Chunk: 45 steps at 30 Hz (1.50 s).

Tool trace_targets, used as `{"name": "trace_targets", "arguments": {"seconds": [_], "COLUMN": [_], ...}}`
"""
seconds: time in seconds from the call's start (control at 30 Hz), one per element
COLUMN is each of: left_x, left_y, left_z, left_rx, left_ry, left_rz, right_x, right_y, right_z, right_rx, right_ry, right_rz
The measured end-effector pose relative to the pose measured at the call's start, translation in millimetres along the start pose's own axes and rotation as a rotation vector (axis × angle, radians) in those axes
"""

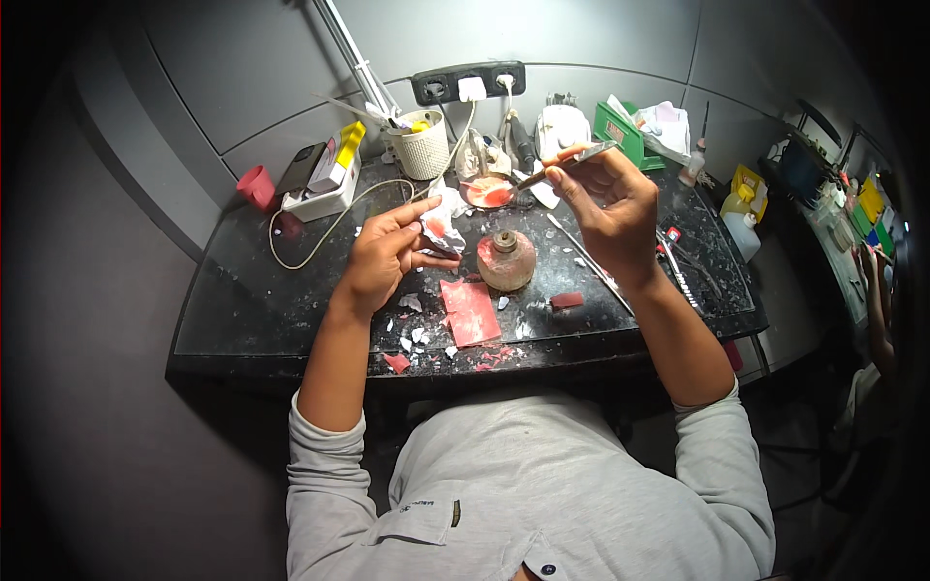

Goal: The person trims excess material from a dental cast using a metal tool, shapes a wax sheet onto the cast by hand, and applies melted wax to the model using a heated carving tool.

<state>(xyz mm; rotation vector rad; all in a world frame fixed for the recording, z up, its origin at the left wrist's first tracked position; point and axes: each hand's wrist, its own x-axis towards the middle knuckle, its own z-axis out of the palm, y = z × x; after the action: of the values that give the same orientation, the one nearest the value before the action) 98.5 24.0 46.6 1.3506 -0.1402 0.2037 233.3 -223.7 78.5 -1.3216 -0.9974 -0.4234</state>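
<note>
My left hand (pixel 380 257) is closed around a whitish plaster cast (pixel 448 207) with a patch of red wax on it. In the fingers of my right hand (pixel 620 208) is a wax knife (pixel 550 172), slanting down to the left. Its lower tip is at a round dish of pink and red wax (pixel 487 194); whether it touches the wax I cannot tell. Between my hands stands a round glass spirit burner (pixel 506 261), smeared with pink; no flame is visible. Nearer me lie a pink wax sheet (pixel 471 315) and a small wax strip (pixel 568 300).
White chips (pixel 418 336) and wax scraps litter the front of the black bench (pixel 262 324). At the back are a white woven cup (pixel 420 150), a red cup (pixel 257 187), a green box (pixel 625 134) and power sockets (pixel 470 85). Metal tools (pixel 678 266) lie on the right. Another person's arm (pixel 877 305) shows far right.
</note>
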Motion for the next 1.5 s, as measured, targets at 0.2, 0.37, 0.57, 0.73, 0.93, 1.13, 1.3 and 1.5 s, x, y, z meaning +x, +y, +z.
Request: {"name": "trace_targets", "arguments": {"seconds": [0.2, 0.37, 0.57, 0.73, 0.93, 1.13, 1.3, 1.5], "left_x": [-2, -4, -7, -9, -8, -9, -9, -10], "left_y": [1, 1, 8, 7, 5, 5, 5, 5], "left_z": [-1, 4, 9, 12, 14, 14, 15, 16], "left_rx": [0.010, 0.087, 0.187, 0.236, 0.298, 0.300, 0.276, 0.266], "left_ry": [-0.045, -0.022, -0.084, -0.088, -0.128, -0.131, -0.137, -0.131], "left_rz": [0.023, -0.007, 0.006, 0.020, 0.093, 0.088, 0.086, 0.087], "right_x": [4, 2, 1, -4, -13, -15, -15, -14], "right_y": [-15, -12, -15, -21, -22, -23, -23, -17], "right_z": [-10, -12, -14, -9, -4, -1, -1, 4], "right_rx": [0.140, 0.048, 0.086, 0.254, 0.230, 0.215, 0.212, 0.215], "right_ry": [0.037, -0.052, -0.040, -0.063, -0.247, -0.280, -0.255, -0.213], "right_rz": [0.075, 0.064, 0.060, 0.003, -0.106, -0.093, -0.075, -0.164]}}
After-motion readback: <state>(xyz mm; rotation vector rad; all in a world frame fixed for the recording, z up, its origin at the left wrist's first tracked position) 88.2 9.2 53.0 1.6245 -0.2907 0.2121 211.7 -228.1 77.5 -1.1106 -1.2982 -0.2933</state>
